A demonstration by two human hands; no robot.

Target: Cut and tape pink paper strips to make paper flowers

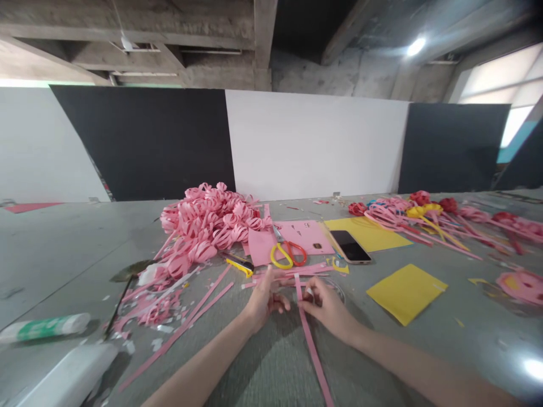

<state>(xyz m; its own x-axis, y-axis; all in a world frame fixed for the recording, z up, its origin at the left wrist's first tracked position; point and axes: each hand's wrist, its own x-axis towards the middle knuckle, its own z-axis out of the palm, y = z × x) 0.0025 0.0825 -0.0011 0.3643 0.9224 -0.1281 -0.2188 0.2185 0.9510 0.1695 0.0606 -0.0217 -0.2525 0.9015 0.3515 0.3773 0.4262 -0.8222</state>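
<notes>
My right hand [326,305] pinches a long pink paper strip [311,345] near its upper end, which has a whitish tip. A small white bit shows between those fingers; I cannot make out what it is. Just left of the strip, my left hand [266,297] is held with fingers loosely bent and apart, holding nothing that I can see. Behind both hands lie several loose pink strips [316,268]. Scissors [288,255] with yellow and red handles rest on pink paper [316,234], and a yellow and black utility knife [238,264] lies left of them.
A big heap of pink paper loops [207,220] stands at the back left. To the right are a phone [350,247], yellow paper [407,294] and a pile of paper flowers [394,212]. A glue tube [46,328] and a white box [70,376] lie front left.
</notes>
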